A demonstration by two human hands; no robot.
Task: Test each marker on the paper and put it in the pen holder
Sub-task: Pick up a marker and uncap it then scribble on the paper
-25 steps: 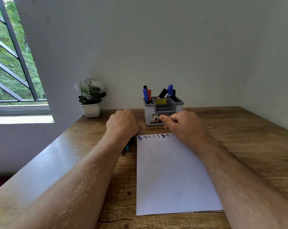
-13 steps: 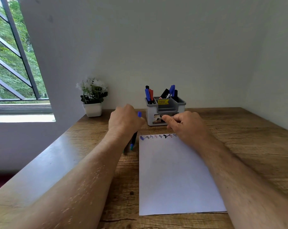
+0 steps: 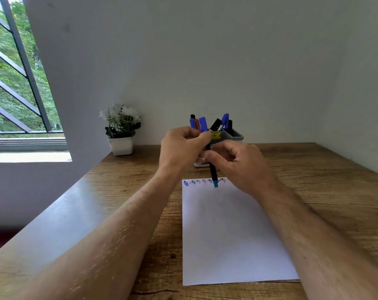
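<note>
- A slim black marker with a blue cap and a teal end [image 3: 213, 172] is held nearly upright in the air, above the far edge of the paper and in front of the pen holder, teal end downward.
- The left hand [image 3: 181, 148] has its fingers curled round the marker's upper part by the blue cap; the right hand [image 3: 238, 163] pinches the black barrel just below, fingers bent around it.
- The white rectangular sheet of paper [image 3: 229, 234] lies flat on the table, with a row of small blue, black and red scribbles [image 3: 203, 181] along its far edge.
- The grey-and-white plastic pen holder with a yellow sticker [image 3: 235, 135] stands just behind the hands, partly hidden by them; several blue, red and black markers [image 3: 225, 121] stand upright in its compartments.
- The brown wood-grain table [image 3: 313, 191] runs up to a plain pale wall [image 3: 205, 61], into a corner at the right.
- A small white square pot of white flowers [image 3: 121, 131] sits at the table's far left, against the wall.
- At the left, a window with dark slanted bars [image 3: 21, 72] shows green foliage outside, with a bright sill below.
</note>
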